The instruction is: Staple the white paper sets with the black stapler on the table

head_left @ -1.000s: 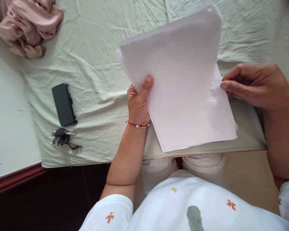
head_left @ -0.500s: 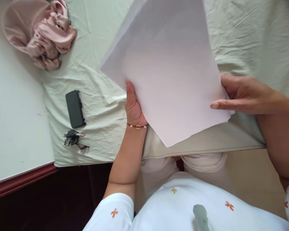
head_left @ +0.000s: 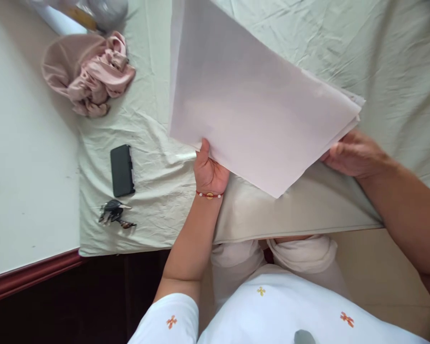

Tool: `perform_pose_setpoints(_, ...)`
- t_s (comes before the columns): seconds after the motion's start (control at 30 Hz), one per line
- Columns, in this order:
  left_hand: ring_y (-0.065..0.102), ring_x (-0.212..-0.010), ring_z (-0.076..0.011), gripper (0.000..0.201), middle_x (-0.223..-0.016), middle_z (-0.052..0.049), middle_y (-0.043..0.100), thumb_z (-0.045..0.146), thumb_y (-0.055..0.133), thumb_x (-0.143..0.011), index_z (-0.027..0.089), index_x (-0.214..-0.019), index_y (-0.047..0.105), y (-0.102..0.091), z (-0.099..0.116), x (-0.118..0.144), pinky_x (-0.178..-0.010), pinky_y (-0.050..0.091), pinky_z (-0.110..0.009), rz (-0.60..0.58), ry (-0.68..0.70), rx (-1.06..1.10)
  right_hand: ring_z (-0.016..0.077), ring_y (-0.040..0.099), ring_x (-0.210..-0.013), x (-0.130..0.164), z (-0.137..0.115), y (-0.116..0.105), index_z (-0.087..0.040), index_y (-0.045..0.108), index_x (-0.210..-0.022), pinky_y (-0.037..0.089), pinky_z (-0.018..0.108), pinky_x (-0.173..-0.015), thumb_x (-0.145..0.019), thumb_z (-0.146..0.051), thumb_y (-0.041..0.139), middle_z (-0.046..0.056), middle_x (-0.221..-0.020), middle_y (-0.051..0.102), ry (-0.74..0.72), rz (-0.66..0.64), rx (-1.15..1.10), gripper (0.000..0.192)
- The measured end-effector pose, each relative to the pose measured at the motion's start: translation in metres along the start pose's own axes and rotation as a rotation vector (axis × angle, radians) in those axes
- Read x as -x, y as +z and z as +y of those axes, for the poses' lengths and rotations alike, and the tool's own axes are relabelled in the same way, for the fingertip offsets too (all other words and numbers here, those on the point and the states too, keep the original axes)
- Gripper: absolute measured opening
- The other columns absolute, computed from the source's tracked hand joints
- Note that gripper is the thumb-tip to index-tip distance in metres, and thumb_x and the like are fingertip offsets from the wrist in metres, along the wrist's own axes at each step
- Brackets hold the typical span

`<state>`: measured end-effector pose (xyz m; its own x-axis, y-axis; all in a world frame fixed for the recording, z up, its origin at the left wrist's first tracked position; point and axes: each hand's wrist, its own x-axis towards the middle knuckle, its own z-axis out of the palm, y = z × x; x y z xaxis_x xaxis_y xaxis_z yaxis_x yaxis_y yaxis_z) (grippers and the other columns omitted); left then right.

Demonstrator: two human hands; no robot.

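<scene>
A stack of white paper sheets (head_left: 251, 105) is held slantwise above the cloth-covered table, one corner pointing down toward me. My left hand (head_left: 210, 168) grips its lower left edge, thumb on top and the other fingers hidden beneath. At the lower right edge, my right hand (head_left: 354, 154) has its fingertips tucked under the sheets. Several layers fan slightly apart at the right corner. A red string bracelet (head_left: 209, 195) circles my left wrist.
Left of my hands lie a black phone (head_left: 122, 170) and a bunch of keys (head_left: 115, 212) on the pale green cloth (head_left: 157, 191). Crumpled pink fabric (head_left: 91, 74) sits farther back, with a clear plastic bag (head_left: 109, 12) behind it. A white wall (head_left: 28, 157) bounds the left side.
The paper stack has turned, its right corner swinging up and away from me. My right hand's thumb has moved off the top sheet to the edge. The left hand keeps its hold.
</scene>
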<state>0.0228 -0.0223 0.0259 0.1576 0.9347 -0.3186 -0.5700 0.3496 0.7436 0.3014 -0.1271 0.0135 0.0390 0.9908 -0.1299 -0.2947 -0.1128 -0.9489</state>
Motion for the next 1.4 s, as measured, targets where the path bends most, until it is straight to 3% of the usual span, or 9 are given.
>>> perform_pose_setpoints(0.07, 0.055, -0.149, -0.0192, 0.033, -0.139, -0.004, 0.075, 0.033, 0.052, -0.108, 0.022, -0.134, 0.068, 0.0, -0.002, 0.001, -0.126, 0.047, -0.035, -0.01, 0.019, -0.009, 0.0297, 0.073, -0.118, 0.0, 0.006, 0.004, -0.026, 0.076, -0.104, 0.061, 0.049, -0.103, -0.062, -0.046, 0.099, 0.003, -0.115, 0.08, -0.02, -0.068, 0.087, 0.051)
perform_pose_setpoints(0.13, 0.055, -0.149, -0.021, 0.028, -0.137, -0.004, 0.076, 0.033, 0.06, -0.104, 0.023, -0.127, 0.072, -0.003, -0.003, 0.001, -0.126, 0.048, -0.037, -0.028, 0.039, -0.055, 0.0275, 0.073, -0.119, 0.002, 0.009, 0.01, -0.029, 0.075, -0.111, 0.061, 0.049, -0.105, -0.062, -0.031, 0.1, 0.0, -0.119, 0.08, -0.075, 0.085, 0.174, 0.054)
perform_pose_setpoints(0.27, 0.061, -0.143, -0.0256, 0.02, -0.125, -0.003, 0.08, 0.031, 0.081, -0.087, 0.025, -0.105, 0.076, -0.017, 0.001, -0.004, -0.119, 0.055, -0.041, -0.086, 0.087, -0.219, 0.0293, 0.071, -0.124, 0.0, 0.0, 0.015, -0.029, 0.079, -0.098, 0.054, 0.054, -0.116, -0.062, -0.031, 0.101, -0.003, -0.113, 0.082, -0.331, 0.377, 0.033, 0.042)
perform_pose_setpoints(0.4, 0.071, -0.127, -0.0244, 0.047, -0.117, 0.0, 0.08, 0.038, 0.098, -0.064, 0.03, -0.102, 0.073, -0.035, 0.009, -0.016, -0.106, 0.06, -0.036, -0.192, 0.271, -0.391, 0.0386, 0.069, -0.129, 0.001, -0.016, -0.005, -0.031, 0.083, -0.09, 0.05, 0.063, -0.114, -0.068, -0.041, 0.098, -0.001, -0.117, 0.082, -0.526, 0.46, 0.137, 0.029)
perform_pose_setpoints(0.53, 0.076, -0.098, -0.016, 0.056, -0.097, 0.003, 0.078, 0.04, 0.1, -0.061, 0.032, -0.108, 0.071, -0.044, 0.007, -0.023, -0.089, 0.061, -0.026, -0.276, 0.385, -0.505, 0.0425, 0.066, -0.132, 0.007, -0.024, -0.023, -0.03, 0.082, -0.079, 0.051, 0.066, -0.109, -0.076, -0.043, 0.093, -0.004, -0.123, 0.08, -0.638, 0.484, 0.252, 0.018)
perform_pose_setpoints(0.67, 0.074, -0.098, -0.0161, 0.054, -0.098, 0.001, 0.077, 0.04, 0.102, -0.058, 0.027, -0.102, 0.073, -0.043, -0.001, -0.018, -0.093, 0.059, -0.028, -0.287, 0.445, -0.588, 0.0419, 0.067, -0.131, 0.01, -0.023, -0.021, -0.031, 0.082, -0.084, 0.055, 0.065, -0.103, -0.07, -0.052, 0.094, -0.003, -0.124, 0.08, -0.601, 0.468, 0.28, 0.028)
perform_pose_setpoints(0.9, 0.074, -0.097, -0.0217, 0.046, -0.088, -0.002, 0.076, 0.05, 0.101, -0.05, 0.022, -0.07, 0.071, -0.042, 0.006, -0.009, -0.087, 0.063, -0.034, -0.149, 0.542, -0.597, 0.0381, 0.07, -0.126, 0.011, -0.017, -0.021, -0.031, 0.081, -0.098, 0.056, 0.063, -0.103, -0.056, -0.054, 0.1, 0.001, -0.119, 0.08, -0.618, 0.425, 0.302, 0.052)
perform_pose_setpoints(1.2, 0.075, -0.098, -0.0195, 0.037, -0.087, -0.002, 0.077, 0.048, 0.096, -0.065, 0.019, -0.078, 0.078, -0.038, 0.003, -0.015, -0.1, 0.061, -0.034, -0.135, 0.457, -0.697, 0.0333, 0.071, -0.12, 0.006, -0.022, -0.021, -0.013, 0.073, -0.075, 0.051, 0.065, -0.109, -0.066, -0.044, 0.096, 0.002, -0.101, 0.078, -0.431, 0.31, 0.46, 0.04)
perform_pose_setpoints(1.4, 0.074, -0.09, -0.0177, 0.029, -0.077, 0.002, 0.073, 0.043, 0.096, -0.067, 0.021, -0.073, 0.077, -0.037, 0.003, -0.008, -0.097, 0.062, -0.036, -0.173, 0.516, -0.636, 0.0298, 0.071, -0.125, 0.005, -0.018, -0.017, -0.019, 0.08, -0.089, 0.05, 0.055, -0.117, -0.068, -0.035, 0.098, 0.002, -0.114, 0.08, -0.507, 0.334, 0.338, 0.032)
